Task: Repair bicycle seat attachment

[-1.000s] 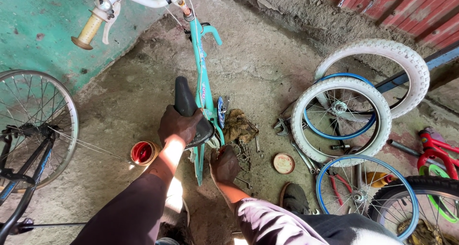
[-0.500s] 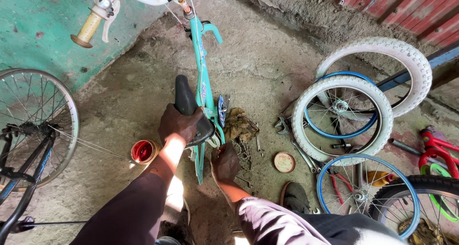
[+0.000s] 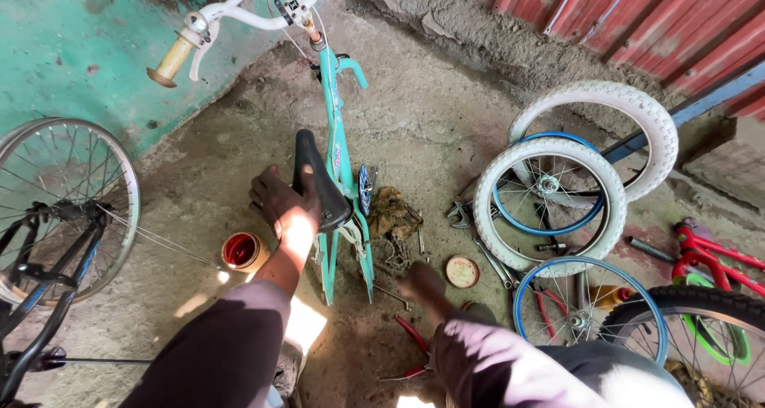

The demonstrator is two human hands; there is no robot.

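Frame (image 3: 339, 161) runs lengthwise toward the handlebar; left hand (image 3: 279, 201) clasps saddle (image 3: 319, 181), right hand's (image 3: 422, 284) grip unclear.

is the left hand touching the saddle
Touching. The head view shows the left hand with its fingers wrapped against the side of the black saddle, with no gap between them.
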